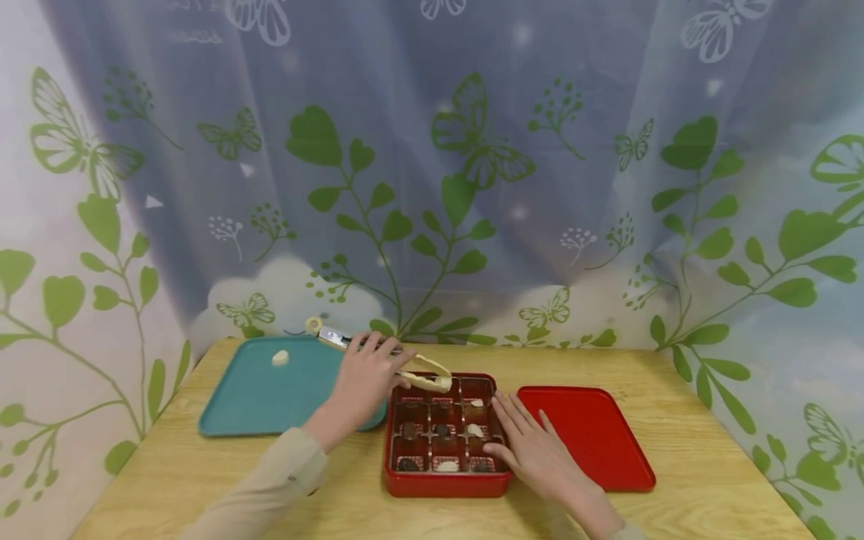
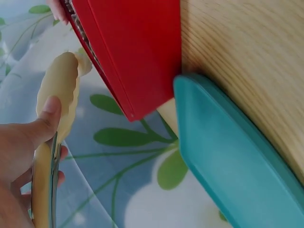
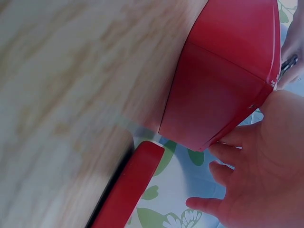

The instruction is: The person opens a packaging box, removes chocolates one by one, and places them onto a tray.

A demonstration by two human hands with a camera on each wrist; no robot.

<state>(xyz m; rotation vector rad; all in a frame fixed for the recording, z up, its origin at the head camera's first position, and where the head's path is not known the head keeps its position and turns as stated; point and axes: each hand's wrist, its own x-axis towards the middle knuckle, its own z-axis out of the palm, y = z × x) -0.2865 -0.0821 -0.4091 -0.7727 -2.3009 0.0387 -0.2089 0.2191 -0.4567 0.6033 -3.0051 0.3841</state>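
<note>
Glossy red plastic box [image 1: 445, 484]; matt teal tray [image 1: 270, 397]; grained wooden table [image 1: 709, 480].

1. Tongs [image 1: 405, 365]: cream tips, metal arms, cream loop at the far end. Lie nearly level, tips over the box's far row, closed on a pale piece.
2. Red box [image 1: 447, 484]: square, open, divided into small compartments; dark and pale sweets in several. Sits flat on the worktop, between the teal tray [image 1: 270, 397] and the red lid [image 1: 594, 439].
</note>
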